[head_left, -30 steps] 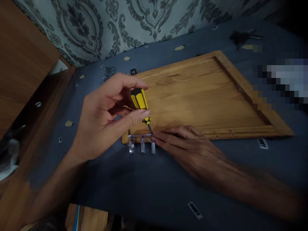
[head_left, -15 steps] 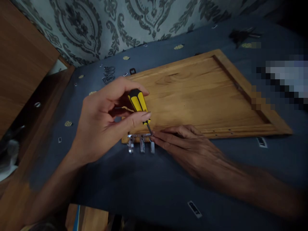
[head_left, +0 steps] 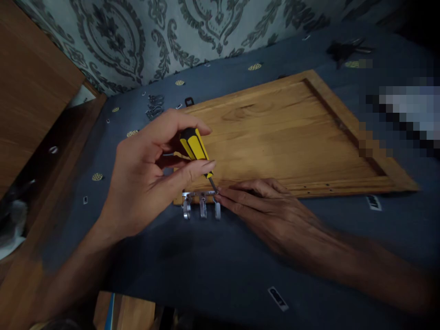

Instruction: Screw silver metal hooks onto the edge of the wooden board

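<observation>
My left hand (head_left: 144, 169) is closed round the yellow and black handle of a screwdriver (head_left: 195, 145). The screwdriver leans, its shaft pointing down and right to the right end of a metal hook rail (head_left: 195, 194). That rail lies along the near edge of a wooden panel (head_left: 275, 142), with several shiny curved hooks hanging over the edge. My right hand (head_left: 271, 208) rests on the same edge, fingers pressed together, their tips at the rail's right end beside the screwdriver tip. Whatever sits under the tip is too small to make out.
Dark blue patterned cloth (head_left: 220, 266) covers the surface under the panel. Several small metal pieces (head_left: 155, 106) lie behind my left hand, near a black loop (head_left: 189, 101). A dark object (head_left: 347, 48) lies at the back right. Wooden furniture (head_left: 34, 82) stands at the left.
The screwdriver handle has turned and tilted slightly to the left in my left hand. My right hand, the rail and the panel stay in place.
</observation>
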Motion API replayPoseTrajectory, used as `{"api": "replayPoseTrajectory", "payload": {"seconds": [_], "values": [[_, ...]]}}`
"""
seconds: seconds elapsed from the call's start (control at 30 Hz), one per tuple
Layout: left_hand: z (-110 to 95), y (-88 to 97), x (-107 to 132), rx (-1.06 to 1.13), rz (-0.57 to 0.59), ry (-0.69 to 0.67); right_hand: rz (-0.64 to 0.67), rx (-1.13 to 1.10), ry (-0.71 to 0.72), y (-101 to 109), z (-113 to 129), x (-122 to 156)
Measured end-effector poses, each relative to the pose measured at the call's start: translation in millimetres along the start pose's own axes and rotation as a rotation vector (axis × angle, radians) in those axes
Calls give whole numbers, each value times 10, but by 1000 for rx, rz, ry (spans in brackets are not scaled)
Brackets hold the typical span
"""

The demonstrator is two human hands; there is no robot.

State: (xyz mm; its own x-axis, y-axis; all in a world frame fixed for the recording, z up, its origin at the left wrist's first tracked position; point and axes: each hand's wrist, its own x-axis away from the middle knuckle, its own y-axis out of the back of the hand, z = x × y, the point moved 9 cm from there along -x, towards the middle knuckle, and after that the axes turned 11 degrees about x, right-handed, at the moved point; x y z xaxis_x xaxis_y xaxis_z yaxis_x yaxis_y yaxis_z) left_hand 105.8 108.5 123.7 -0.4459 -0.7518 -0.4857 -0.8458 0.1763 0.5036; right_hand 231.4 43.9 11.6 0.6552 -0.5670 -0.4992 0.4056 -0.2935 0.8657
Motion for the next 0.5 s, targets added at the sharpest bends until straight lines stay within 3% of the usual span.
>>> {"api": "replayPoseTrajectory", "payload": {"seconds": [0.23,0.5], "values": [[-7,1,14,-59,10,44,56,-13,-21,-39,-9,-9],[-64,-7,10,-105,42,-38,41,-51,-29,-40,-28,-18]]}}
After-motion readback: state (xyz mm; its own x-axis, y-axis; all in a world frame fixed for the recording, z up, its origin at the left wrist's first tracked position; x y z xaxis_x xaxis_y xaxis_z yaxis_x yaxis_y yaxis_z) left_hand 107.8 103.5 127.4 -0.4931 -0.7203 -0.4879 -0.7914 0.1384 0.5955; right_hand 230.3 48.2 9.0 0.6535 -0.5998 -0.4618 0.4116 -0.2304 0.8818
